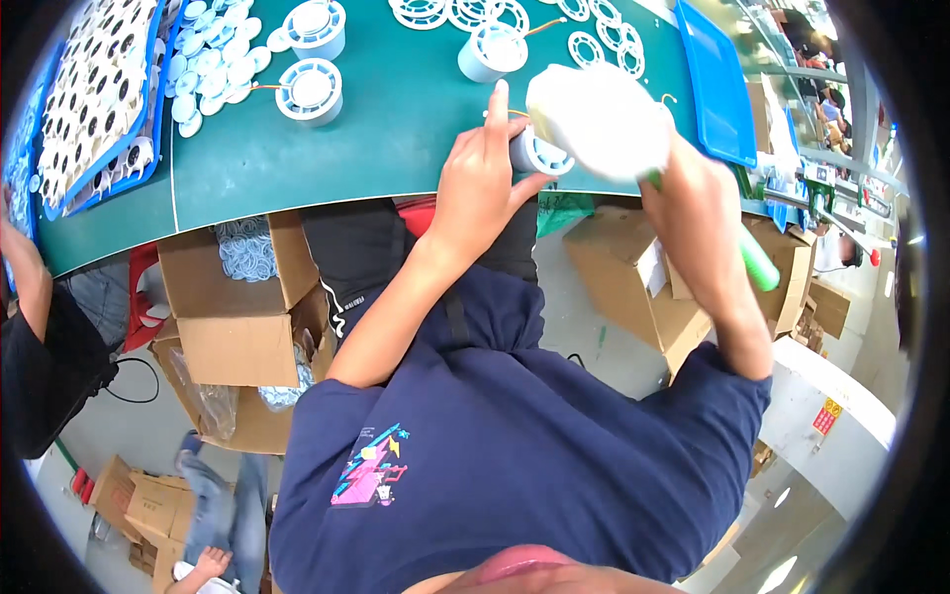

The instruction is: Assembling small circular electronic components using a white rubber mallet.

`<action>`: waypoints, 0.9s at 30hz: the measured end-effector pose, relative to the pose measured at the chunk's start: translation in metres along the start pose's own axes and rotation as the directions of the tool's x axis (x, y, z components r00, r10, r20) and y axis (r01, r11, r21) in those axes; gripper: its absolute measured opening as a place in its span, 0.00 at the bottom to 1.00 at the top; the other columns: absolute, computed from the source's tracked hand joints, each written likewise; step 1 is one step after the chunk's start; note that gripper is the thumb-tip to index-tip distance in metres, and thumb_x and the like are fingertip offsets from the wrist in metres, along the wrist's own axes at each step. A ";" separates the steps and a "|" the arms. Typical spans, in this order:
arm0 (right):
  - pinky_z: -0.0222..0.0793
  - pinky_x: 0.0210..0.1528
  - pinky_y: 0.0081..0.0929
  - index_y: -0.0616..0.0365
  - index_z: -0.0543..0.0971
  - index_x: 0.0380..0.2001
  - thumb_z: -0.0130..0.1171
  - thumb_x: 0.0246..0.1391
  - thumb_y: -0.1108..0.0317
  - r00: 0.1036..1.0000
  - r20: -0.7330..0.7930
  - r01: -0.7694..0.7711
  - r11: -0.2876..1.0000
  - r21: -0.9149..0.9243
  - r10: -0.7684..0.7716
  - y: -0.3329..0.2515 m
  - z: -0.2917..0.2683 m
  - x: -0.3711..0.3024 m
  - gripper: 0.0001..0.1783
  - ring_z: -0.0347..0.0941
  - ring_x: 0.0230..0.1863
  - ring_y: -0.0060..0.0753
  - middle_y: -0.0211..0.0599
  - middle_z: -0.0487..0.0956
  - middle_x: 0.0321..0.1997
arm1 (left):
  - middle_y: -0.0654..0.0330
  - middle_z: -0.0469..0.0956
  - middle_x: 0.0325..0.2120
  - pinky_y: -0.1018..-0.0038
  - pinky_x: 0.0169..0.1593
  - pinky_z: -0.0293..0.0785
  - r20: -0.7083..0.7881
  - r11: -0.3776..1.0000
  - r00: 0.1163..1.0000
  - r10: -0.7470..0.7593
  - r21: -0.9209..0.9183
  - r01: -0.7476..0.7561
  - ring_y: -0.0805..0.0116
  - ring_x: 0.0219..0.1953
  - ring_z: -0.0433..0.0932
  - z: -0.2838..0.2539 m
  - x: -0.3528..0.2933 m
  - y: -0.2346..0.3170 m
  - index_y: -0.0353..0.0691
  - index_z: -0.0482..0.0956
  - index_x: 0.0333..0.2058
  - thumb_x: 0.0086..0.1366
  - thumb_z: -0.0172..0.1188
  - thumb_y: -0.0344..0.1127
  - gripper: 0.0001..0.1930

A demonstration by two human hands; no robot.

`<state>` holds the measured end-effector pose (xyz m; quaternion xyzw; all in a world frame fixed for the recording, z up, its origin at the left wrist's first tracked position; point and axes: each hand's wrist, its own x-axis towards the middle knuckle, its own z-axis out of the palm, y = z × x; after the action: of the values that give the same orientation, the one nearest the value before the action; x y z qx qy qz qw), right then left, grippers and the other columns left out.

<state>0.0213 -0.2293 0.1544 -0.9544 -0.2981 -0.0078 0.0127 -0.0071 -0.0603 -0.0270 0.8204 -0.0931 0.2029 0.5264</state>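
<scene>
My left hand grips a light-blue round plastic housing at the table's near edge, index finger stretched along it. In my right hand is a mallet, its green handle running through my fist. The mallet's big white head is smeared by motion and hangs over and beside the housing, covering part of it; whether they touch I cannot tell. Just beyond my left hand stands another housing with an orange wire. Two more housings, one nearer and one farther, stand to the left.
Flat blue discs are heaped at the left of the green table, beside a blue tray of white parts. Slotted rings lie at the back; a blue tray is at right. Cardboard boxes stand below; another person's arm is at far left.
</scene>
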 end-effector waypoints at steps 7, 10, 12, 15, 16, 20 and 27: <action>0.72 0.28 0.32 0.62 0.76 0.60 0.62 0.48 0.77 0.968 -0.198 0.150 0.988 -0.045 -0.156 -0.006 0.025 -0.040 0.31 0.76 0.28 0.34 0.35 0.75 0.29 | 0.49 0.83 0.45 0.60 0.57 0.76 -0.001 0.998 0.998 0.056 -0.004 -0.056 0.50 0.47 0.83 0.001 0.002 -0.005 0.23 0.54 0.70 0.52 0.75 0.26 0.50; 0.71 0.27 0.30 0.63 0.79 0.58 0.63 0.48 0.76 0.984 -0.148 0.099 0.994 -0.034 -0.103 0.009 0.053 -0.059 0.29 0.75 0.26 0.35 0.36 0.75 0.26 | 0.50 0.83 0.46 0.60 0.58 0.75 0.003 0.998 0.998 0.065 -0.014 -0.065 0.51 0.48 0.83 0.000 0.007 -0.002 0.25 0.54 0.70 0.52 0.76 0.27 0.50; 0.73 0.28 0.32 0.64 0.80 0.54 0.64 0.48 0.76 0.970 -0.221 0.094 0.995 -0.024 -0.097 0.014 0.062 -0.068 0.26 0.77 0.24 0.36 0.39 0.80 0.31 | 0.51 0.83 0.46 0.59 0.58 0.75 -0.006 0.998 0.998 0.060 -0.030 -0.060 0.51 0.48 0.83 -0.003 0.005 -0.001 0.28 0.55 0.69 0.51 0.78 0.30 0.51; 0.80 0.39 0.32 0.67 0.80 0.53 0.68 0.47 0.77 0.935 -0.354 0.068 0.985 0.158 -0.007 0.022 0.076 -0.091 0.26 0.85 0.36 0.44 0.51 0.85 0.48 | 0.51 0.83 0.47 0.58 0.57 0.75 0.035 0.998 0.998 0.053 -0.028 -0.052 0.49 0.49 0.82 -0.007 0.003 0.002 0.31 0.57 0.69 0.52 0.78 0.34 0.50; 0.81 0.43 0.32 0.68 0.80 0.52 0.68 0.47 0.77 0.935 -0.353 0.035 0.978 0.208 0.042 0.025 0.084 -0.096 0.25 0.86 0.41 0.48 0.54 0.85 0.51 | 0.51 0.83 0.47 0.58 0.57 0.75 0.041 0.998 0.998 0.057 -0.032 -0.055 0.49 0.49 0.82 -0.007 0.003 0.002 0.31 0.57 0.69 0.52 0.78 0.34 0.50; 0.80 0.48 0.35 0.66 0.83 0.49 0.67 0.50 0.80 0.940 -0.171 -0.229 0.919 0.322 0.294 0.032 0.098 -0.105 0.20 0.85 0.47 0.52 0.48 0.86 0.49 | 0.51 0.82 0.51 0.58 0.59 0.74 0.080 0.998 0.997 -0.020 -0.052 0.024 0.48 0.53 0.80 -0.009 0.004 -0.003 0.36 0.59 0.69 0.55 0.78 0.35 0.46; 0.78 0.41 0.39 0.64 0.84 0.39 0.65 0.53 0.78 0.890 -0.242 -0.239 0.846 0.476 0.388 0.028 0.108 -0.096 0.10 0.84 0.39 0.55 0.52 0.85 0.36 | 0.49 0.82 0.52 0.60 0.58 0.76 0.241 0.998 0.970 -0.031 -0.044 0.043 0.48 0.55 0.81 -0.022 0.013 0.006 0.39 0.75 0.58 0.55 0.76 0.31 0.31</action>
<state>-0.0411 -0.3042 0.0435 -0.9483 -0.1237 -0.0982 0.2752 -0.0028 -0.0424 -0.0084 0.8274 -0.1457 0.0901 0.5348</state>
